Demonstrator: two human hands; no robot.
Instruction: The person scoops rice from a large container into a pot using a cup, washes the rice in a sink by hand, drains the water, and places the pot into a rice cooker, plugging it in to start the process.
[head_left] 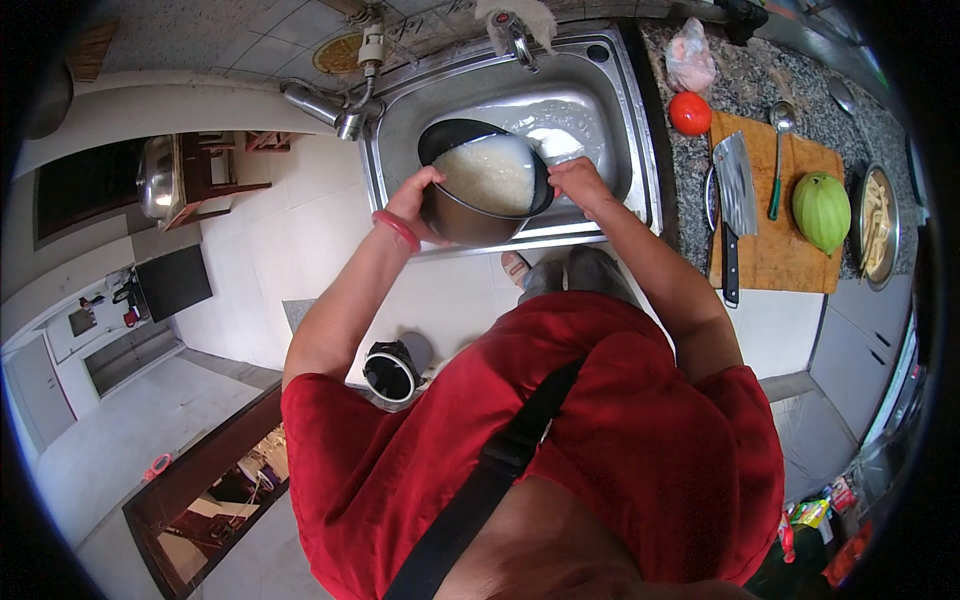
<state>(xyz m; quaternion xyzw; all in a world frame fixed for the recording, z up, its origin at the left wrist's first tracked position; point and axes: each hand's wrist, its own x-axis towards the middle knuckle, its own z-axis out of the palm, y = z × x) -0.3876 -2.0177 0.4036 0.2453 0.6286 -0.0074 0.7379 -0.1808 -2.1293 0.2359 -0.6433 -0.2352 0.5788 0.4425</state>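
From my head camera: my left hand (417,200) clamps the dark pot (480,215) at its nine o'clock rim, my right hand (577,180) grips its three o'clock rim. The pot, holding cloudy water, tilts over the steel sink (640,150). A cleaver (737,190) lies on the cutting board (790,250) at three o'clock.

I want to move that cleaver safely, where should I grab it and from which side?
Grip the cleaver by its dark handle, which points toward the near edge of the cutting board. Come from the counter front, since the wide blade lies flat farther back beside the ladle.
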